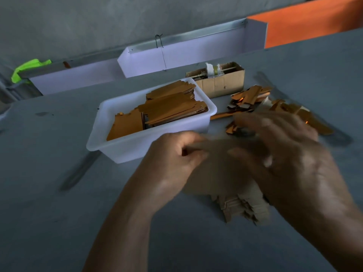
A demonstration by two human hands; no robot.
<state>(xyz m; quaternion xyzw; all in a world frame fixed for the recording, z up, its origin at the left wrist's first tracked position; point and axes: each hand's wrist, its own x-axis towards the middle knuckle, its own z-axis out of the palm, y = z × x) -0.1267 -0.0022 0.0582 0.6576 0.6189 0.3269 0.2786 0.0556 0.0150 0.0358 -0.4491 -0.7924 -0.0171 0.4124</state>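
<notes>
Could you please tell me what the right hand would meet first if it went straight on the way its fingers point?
Probably the loose gold offcuts lying just ahead of the fingertips of the right hand, with the corner of the white tub beyond them; motion blur leaves the depth unclear.

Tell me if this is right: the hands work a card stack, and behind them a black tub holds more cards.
No: the head view shows the tub is white, not black; it does hold more cards, behind the card stack.
</notes>
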